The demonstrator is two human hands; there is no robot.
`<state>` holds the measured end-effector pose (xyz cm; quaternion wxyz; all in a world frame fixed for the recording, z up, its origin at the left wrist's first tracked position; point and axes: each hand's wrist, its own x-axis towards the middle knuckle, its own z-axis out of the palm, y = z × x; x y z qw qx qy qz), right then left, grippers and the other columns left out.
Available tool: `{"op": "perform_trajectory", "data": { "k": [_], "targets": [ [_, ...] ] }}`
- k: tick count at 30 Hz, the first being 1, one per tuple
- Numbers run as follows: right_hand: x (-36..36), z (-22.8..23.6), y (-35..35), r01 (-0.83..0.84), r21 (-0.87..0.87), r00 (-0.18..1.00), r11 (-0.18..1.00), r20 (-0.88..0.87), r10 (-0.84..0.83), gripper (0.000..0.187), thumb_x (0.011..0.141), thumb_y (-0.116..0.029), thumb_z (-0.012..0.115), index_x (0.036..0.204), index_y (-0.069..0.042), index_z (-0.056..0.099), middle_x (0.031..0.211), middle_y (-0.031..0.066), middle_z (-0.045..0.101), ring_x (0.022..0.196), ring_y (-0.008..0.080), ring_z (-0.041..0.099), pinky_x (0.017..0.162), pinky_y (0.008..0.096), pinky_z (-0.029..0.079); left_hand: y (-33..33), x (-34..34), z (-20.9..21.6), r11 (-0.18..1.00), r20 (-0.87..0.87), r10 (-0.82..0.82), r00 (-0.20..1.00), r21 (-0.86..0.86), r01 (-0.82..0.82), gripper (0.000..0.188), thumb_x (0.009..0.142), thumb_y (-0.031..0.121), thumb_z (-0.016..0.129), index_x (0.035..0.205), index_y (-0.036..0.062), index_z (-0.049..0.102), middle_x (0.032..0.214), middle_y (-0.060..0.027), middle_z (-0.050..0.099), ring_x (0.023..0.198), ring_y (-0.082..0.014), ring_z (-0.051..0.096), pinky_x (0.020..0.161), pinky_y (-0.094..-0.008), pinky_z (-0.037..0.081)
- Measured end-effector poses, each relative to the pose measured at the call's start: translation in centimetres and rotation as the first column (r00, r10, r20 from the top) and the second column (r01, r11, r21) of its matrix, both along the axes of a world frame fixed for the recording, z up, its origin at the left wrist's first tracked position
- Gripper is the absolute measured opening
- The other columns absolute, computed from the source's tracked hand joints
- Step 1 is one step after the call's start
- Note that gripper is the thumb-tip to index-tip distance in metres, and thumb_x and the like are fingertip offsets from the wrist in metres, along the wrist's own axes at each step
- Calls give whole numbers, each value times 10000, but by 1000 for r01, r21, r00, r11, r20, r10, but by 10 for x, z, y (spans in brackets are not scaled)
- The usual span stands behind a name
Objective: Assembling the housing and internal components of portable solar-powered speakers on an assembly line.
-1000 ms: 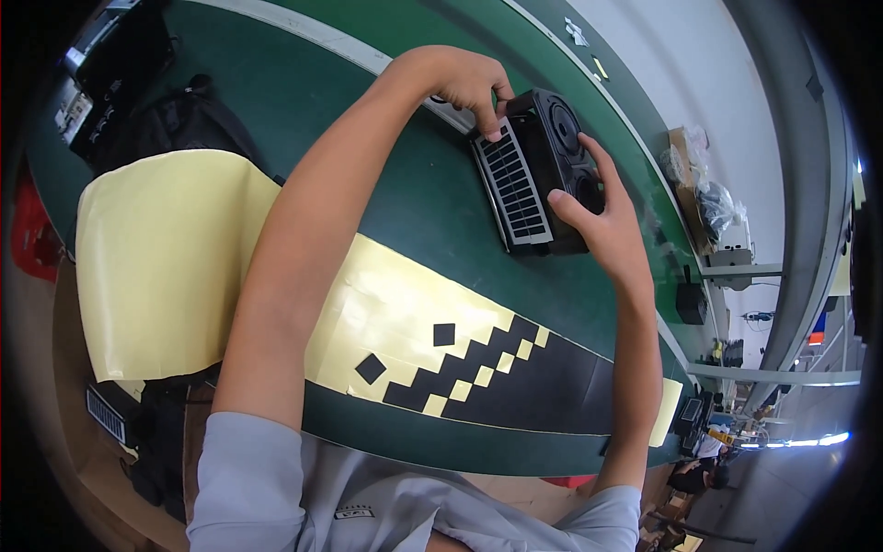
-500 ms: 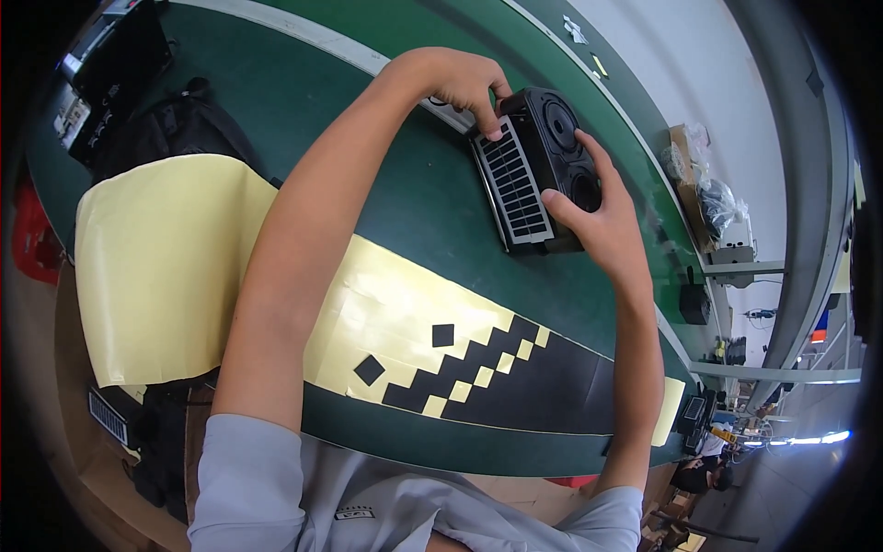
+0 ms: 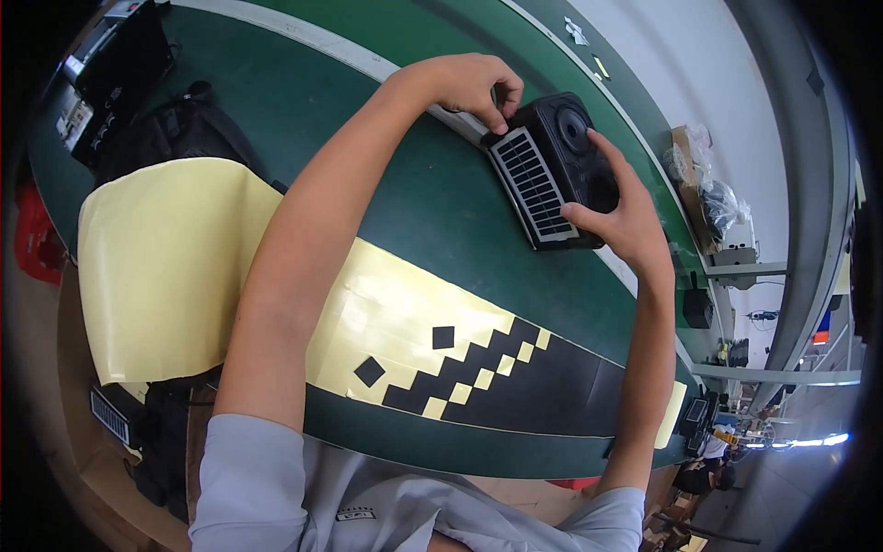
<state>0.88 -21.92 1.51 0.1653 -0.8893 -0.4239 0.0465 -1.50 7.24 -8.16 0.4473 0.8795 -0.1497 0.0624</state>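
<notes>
A black portable speaker [image 3: 589,184] with round cones and a solar panel [image 3: 536,185] along one side sits tilted on the green table. My right hand [image 3: 635,221] grips its right end, fingers over the cone face and thumb at the panel's lower corner. At the speaker's upper left corner, my left hand [image 3: 480,89] has thumb and forefinger pinched together; whatever is between them is too small to make out. Nearer me lies a yellow backing sheet [image 3: 405,294] with black adhesive squares [image 3: 443,337], two of them loose and the rest in stepped rows beside bare yellow gaps.
A curled yellow sheet [image 3: 166,267] rises at the left, before a black bag [image 3: 179,129]. A pale metal rail [image 3: 303,37] runs along the table's far part. Beyond it, at the right, stands a cardboard box [image 3: 690,184] with clear plastic bags. More solar-panel devices [image 3: 110,416] lie lower left.
The speaker has shifted a little to the right and turned slightly, with my right hand on it. My left hand has moved right along with it, its thumb drawn to the corner.
</notes>
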Motion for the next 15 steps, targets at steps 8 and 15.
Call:
{"op": "perform_trajectory", "data": {
  "k": [8, 15],
  "targets": [
    [14, -1, -3, 17, -45, 998, 999, -57, -20, 984, 649, -358, 887, 1528, -170, 486, 1193, 215, 624, 1123, 346, 632, 1005, 409, 486, -10, -3, 6, 997, 28, 73, 997, 0, -73, 181, 744, 107, 844, 844, 24, 718, 802, -59, 734, 783, -159, 689, 748, -306, 530],
    [17, -12, -7, 46, 8, 996, 999, -82, -45, 988, 653, -347, 889, 1538, -183, 480, 1196, 208, 619, 1119, 342, 629, 1003, 406, 484, -10, -1, 1, 993, 81, 119, 990, -23, -118, 162, 751, 117, 831, 834, 17, 734, 794, -67, 746, 759, -156, 694, 728, -303, 535]
  ]
}}
